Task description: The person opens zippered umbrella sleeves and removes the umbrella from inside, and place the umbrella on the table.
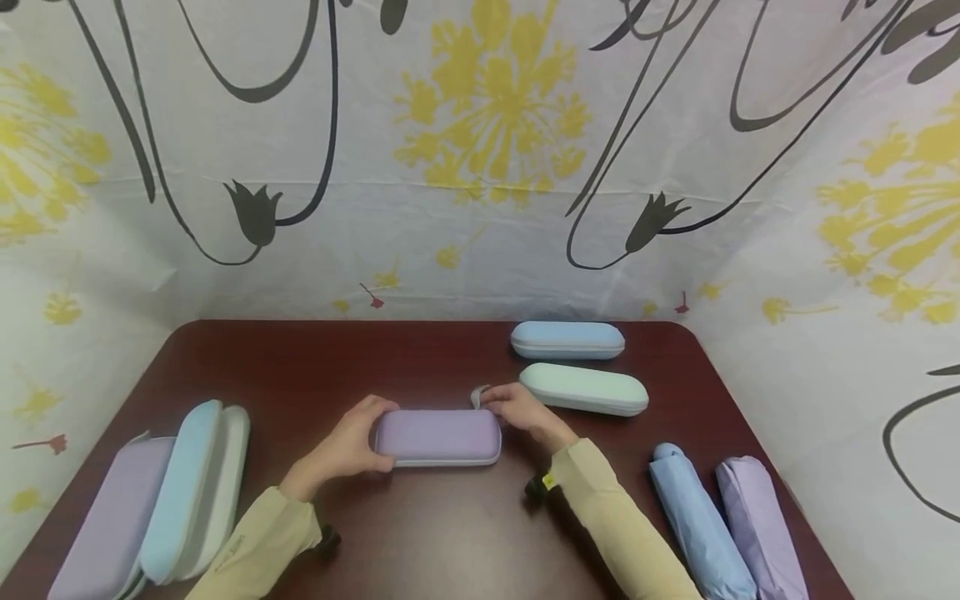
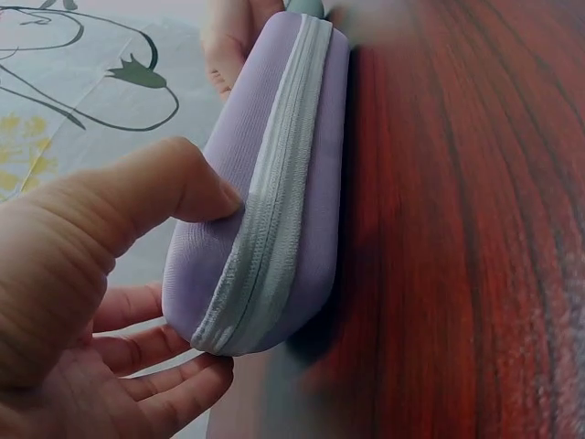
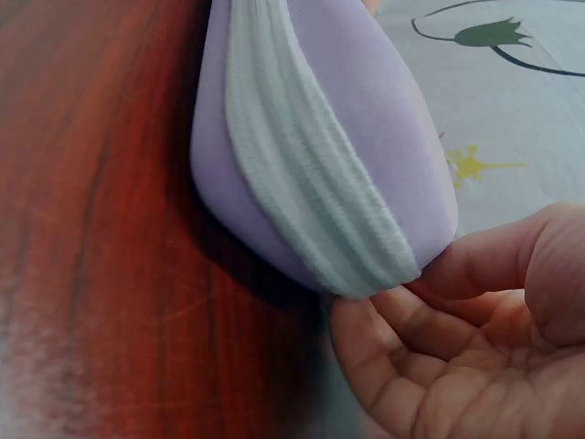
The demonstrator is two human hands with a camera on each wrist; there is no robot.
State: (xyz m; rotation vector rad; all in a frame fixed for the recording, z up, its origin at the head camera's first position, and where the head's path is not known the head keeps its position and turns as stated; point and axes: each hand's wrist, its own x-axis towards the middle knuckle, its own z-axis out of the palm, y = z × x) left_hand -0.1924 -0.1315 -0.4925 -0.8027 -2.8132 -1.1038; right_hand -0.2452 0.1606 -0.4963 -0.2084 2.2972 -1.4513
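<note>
A purple pencil case with a pale zip band lies lengthwise on the dark table. Its left end is held by my left hand, thumb at the near side and fingers round the far side. In the left wrist view, the thumb presses the purple shell beside the zip. My right hand grips the case's far right corner; the right wrist view shows thumb and curled fingers at the end of the zip band. A small grey strap sticks out by the right fingertips.
Behind the right hand lie a mint case and a blue case. At left are a purple case, a light blue case and a grey-white case. Folded blue and purple umbrellas lie at right.
</note>
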